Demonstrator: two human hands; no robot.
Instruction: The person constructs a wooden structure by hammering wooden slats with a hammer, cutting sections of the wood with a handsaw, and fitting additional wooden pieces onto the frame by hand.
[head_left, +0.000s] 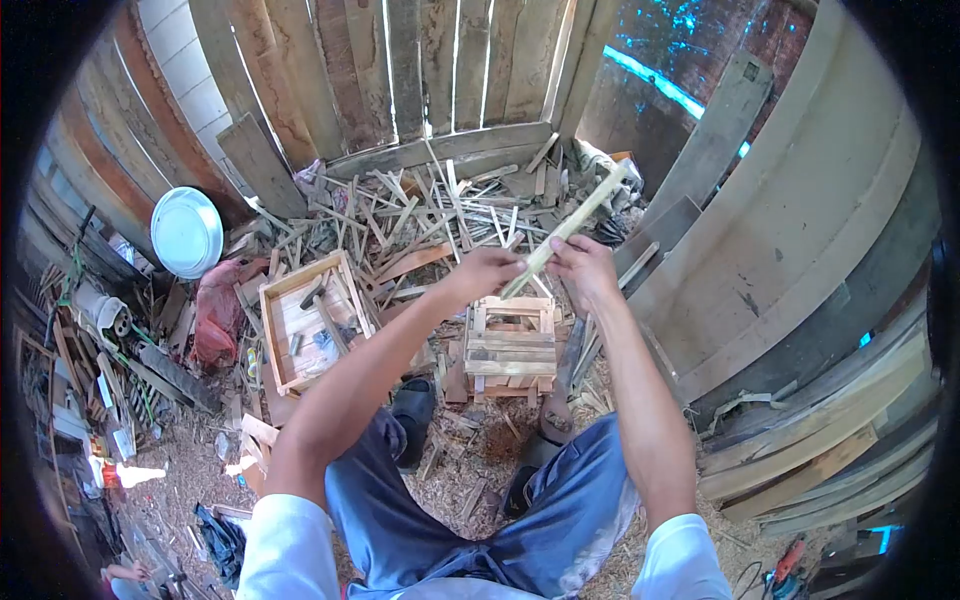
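A pale wooden strip (595, 203) is held up at a slant in front of me, its far end pointing up and to the right. My left hand (487, 274) has its fingers closed on the lower part of the strip. Just above and to the right, my right hand (586, 268) pinches the same strip. Below the hands, between my feet, stands a small slatted wooden stool-like frame (511, 353). To its left lies a shallow wooden box (268, 330), with a hammer (325, 315) and a few small items inside.
Scrap wood sticks (440, 205) are heaped against the plank wall (420, 70). A pale round basin (187, 232) and a red sack (217, 315) stand at left. A large board (760, 230) leans at right above stacked planks (830, 440). A power tool (789, 560) lies lower right.
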